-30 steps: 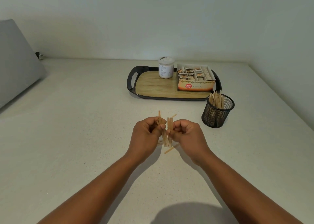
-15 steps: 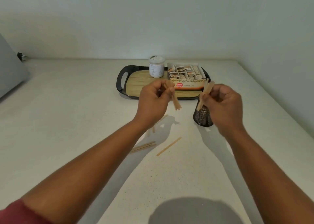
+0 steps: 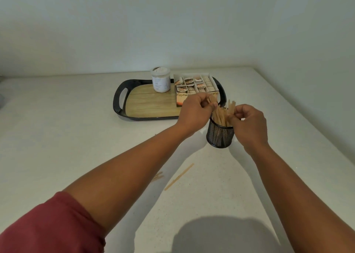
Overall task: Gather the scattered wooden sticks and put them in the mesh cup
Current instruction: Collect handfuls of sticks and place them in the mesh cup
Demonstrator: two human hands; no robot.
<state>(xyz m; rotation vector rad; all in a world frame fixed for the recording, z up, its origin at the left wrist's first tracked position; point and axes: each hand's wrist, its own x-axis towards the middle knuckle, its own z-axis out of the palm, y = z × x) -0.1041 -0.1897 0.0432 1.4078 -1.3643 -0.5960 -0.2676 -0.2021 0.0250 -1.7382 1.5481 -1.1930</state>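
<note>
The black mesh cup (image 3: 220, 135) stands on the white counter, with several wooden sticks (image 3: 221, 116) upright in it. My left hand (image 3: 196, 112) is at the cup's left rim and pinches a few sticks (image 3: 212, 99) whose tops show above its fingers. At the right rim, my right hand (image 3: 248, 124) grips a small bunch of sticks (image 3: 231, 106) pointing down into the cup. One loose stick (image 3: 179, 176) lies on the counter nearer me. A couple more sticks (image 3: 158, 176) peek out beside my left forearm.
A black tray with a wood-look base (image 3: 146, 103) sits behind the cup. It carries a white jar (image 3: 161, 80) and an open box of sachets (image 3: 194, 85). The wall runs along the back and the right of the counter.
Both hands lifted off the counter with sticks and moved right and forward to the cup. They now meet over its rim, leaving a few sticks lying behind.
</note>
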